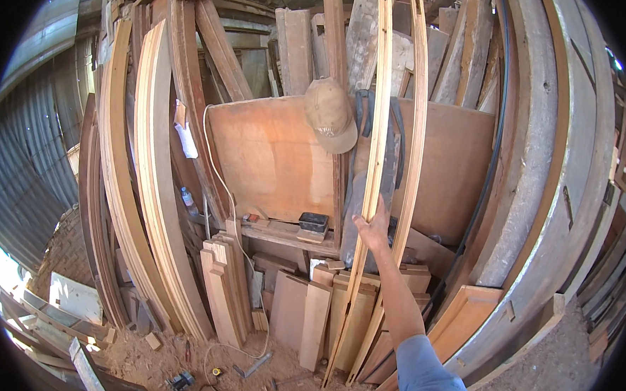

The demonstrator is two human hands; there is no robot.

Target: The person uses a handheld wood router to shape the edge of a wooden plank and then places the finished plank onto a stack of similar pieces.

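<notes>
My right hand [375,228] reaches up from the lower right in a blue sleeve. It grips a tall, pale wooden strip [379,114] at about mid-height, thumb on its left side, the other fingers partly hidden behind it. Dark slots or notches mark the strip, which leans nearly upright with its foot near the floor. Just right of it stands a second pale strip [418,95], apart from my hand. My left hand does not show.
Behind hangs a tan cap [329,115] before a brown wooden panel [272,158]. A black box [314,222] sits on a ledge. Long planks [159,180] lean at left, thick boards [524,150] at right. Tools and a cable [259,350] lie on the shavings-covered floor.
</notes>
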